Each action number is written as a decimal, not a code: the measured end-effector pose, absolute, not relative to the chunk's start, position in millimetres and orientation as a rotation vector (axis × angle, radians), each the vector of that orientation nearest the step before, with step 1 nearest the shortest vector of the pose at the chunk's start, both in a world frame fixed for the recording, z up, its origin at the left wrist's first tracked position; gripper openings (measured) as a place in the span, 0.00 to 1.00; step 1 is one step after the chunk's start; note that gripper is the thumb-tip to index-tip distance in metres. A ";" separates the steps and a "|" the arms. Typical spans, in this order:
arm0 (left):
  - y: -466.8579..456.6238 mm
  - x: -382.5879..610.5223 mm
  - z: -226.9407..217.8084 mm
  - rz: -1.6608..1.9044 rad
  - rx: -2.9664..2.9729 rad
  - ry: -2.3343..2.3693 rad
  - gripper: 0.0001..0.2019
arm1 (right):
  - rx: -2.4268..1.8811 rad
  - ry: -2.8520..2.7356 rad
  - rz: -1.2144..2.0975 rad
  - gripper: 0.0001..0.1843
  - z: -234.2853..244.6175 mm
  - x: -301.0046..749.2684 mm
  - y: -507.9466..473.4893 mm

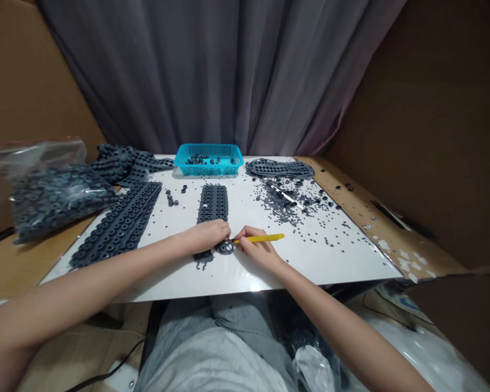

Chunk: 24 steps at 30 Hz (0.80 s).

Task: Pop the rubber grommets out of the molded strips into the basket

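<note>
A dark rubber strip of moulded rings point(213, 206) lies lengthwise in the middle of the white board point(343, 260). My left hand point(206, 236) rests curled on the strip's near end, pressing it down. My right hand point(256, 250) pinches a yellow-handled tool point(262, 238), whose tip meets the rings point(225, 247) at the strip's near corner, right beside my left fingers.
A blue basket point(209, 159) with small black parts stands at the back. Long ring strips point(120, 224) lie left, more strips point(124, 162) behind them, and a plastic bag of strips point(53, 197) at far left. Another strip point(280, 169) and scattered scraps point(294, 209) lie right.
</note>
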<state>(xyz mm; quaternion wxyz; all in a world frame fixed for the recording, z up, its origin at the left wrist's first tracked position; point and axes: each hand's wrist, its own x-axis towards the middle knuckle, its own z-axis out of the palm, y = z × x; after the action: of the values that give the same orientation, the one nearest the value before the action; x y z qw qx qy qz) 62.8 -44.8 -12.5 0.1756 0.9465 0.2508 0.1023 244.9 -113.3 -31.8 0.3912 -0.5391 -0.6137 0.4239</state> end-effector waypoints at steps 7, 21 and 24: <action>-19.3 30.1 -2.5 0.673 2.099 1.047 0.11 | -1.310 -1.402 1.243 0.05 -31.2 246.7 -109.1; -19.7 59.9 4.7 0.243 2.700 0.622 0.07 | -1.346 -1.414 1.264 0.04 -33.5 244.4 -90.3; -17.5 66.3 7.9 0.122 2.819 0.555 0.07 | -1.372 -1.494 1.250 0.04 -27.4 244.6 -89.7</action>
<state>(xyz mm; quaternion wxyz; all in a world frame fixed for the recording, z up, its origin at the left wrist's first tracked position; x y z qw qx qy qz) 66.3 -17.5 7.9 0.1325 0.9716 0.1914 0.0422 244.6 -89.7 -27.4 0.3704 -0.5349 -0.5824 0.4874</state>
